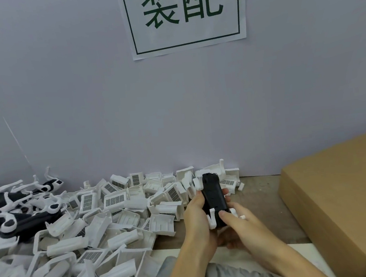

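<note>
Housing [213, 199] — black, long — sits gripped in both our hands above the desk [261, 197]: left hand [196, 222] wraps its middle, right hand [246, 228] pinches its near end by the white clip [211, 219]. Its long axis points away from our fingers [224, 215] — right hand is nearer the clip.

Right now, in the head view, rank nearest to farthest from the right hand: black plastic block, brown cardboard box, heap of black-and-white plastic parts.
1. Black plastic block, gripped by the right hand, centre.
2. Brown cardboard box, to the right.
3. Heap of black-and-white plastic parts, far left.
</note>
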Demonstrator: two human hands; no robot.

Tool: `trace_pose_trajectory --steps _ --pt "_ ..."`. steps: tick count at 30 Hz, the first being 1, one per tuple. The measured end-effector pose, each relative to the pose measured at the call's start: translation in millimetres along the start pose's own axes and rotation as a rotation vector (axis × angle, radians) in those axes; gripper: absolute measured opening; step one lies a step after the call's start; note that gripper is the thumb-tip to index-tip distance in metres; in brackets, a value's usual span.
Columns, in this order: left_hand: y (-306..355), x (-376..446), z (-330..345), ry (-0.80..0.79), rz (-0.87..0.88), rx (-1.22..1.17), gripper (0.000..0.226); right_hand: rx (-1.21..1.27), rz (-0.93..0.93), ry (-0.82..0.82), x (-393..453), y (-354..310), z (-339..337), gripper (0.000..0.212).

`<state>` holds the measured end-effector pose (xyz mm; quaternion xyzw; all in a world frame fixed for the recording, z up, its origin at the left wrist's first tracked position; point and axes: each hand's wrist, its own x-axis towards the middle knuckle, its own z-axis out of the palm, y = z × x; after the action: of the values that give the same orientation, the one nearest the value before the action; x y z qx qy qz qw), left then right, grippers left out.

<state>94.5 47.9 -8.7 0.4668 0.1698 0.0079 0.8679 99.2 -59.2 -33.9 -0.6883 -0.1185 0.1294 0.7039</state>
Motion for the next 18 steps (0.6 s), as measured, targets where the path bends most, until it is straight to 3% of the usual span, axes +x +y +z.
trace_pose_trajectory --steps 12,18 --pt "-2.0 -0.9 1.7 0.032 0.029 -0.053 0.054 0.14 -0.002 -0.122 3.4 4.1 -1.9 0.029" --pt "-3.3 -0.2 2.9 0.057 0.095 -0.051 0.045 0.086 0.014 -0.023 8.8 11.0 -2.9 0.028"
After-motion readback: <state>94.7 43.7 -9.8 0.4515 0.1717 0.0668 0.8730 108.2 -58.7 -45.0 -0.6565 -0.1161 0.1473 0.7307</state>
